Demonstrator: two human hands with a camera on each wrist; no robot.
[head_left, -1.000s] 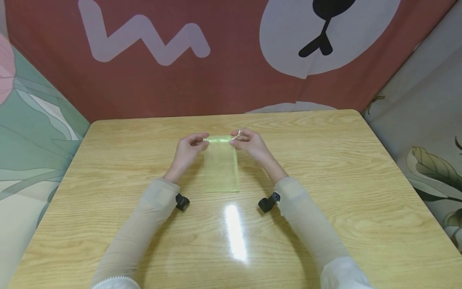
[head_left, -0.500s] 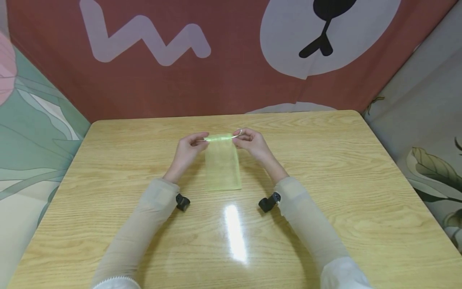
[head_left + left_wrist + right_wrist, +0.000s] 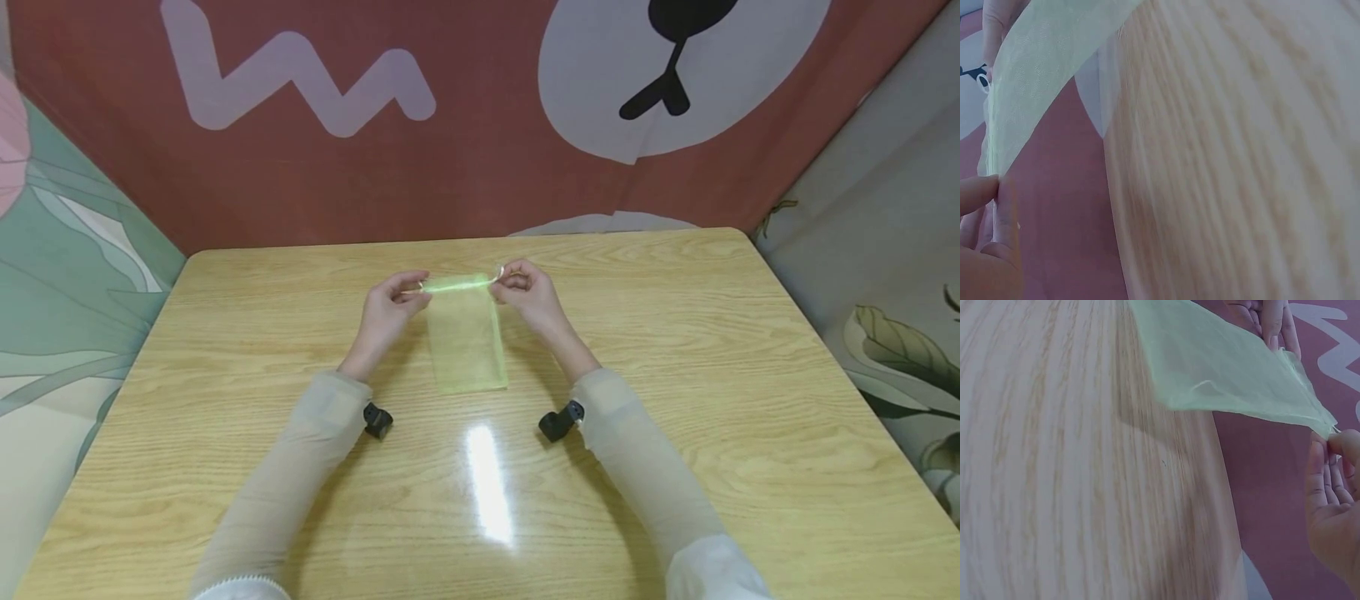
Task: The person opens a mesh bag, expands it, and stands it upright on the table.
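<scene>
Hands: left (image 3: 386, 310) | right (image 3: 527, 297) | both pinch green pouch (image 3: 467, 339) top corners

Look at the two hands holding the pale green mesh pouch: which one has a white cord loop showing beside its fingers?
The right hand. A small white loop shows at its corner of the mesh pouch; the left hand pinches the opposite corner with no loop visible.

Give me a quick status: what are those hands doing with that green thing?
Left hand and right hand each pinch a top corner of the sheer green pouch. Pouch hangs stretched between them over the wooden table. Nothing in the way.
</scene>
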